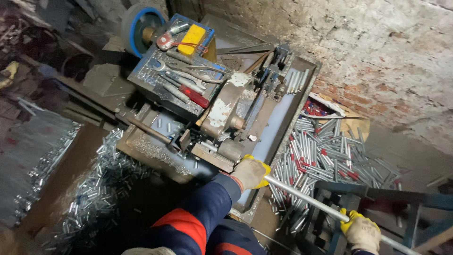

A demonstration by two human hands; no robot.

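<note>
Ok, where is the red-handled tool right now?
In the head view the red-handled tool lies on the blue machine top, upper centre-left, beside the wrenches and below the yellow block, well above both gloved hands.

Up and away from the left fingers point(257, 166), a blue plate point(150, 80) carries spanners point(181, 72), a red-handled screwdriver point(192, 96) and a yellow block point(191, 38). A blue-rimmed wheel point(138, 26) stands behind it. Beyond the right fingers point(349, 218) lie silver tubes with red caps point(321, 152). Well left of the left fingers, short cut tubes point(99, 189) are heaped. A brick wall point(377, 47) rises behind.
</note>
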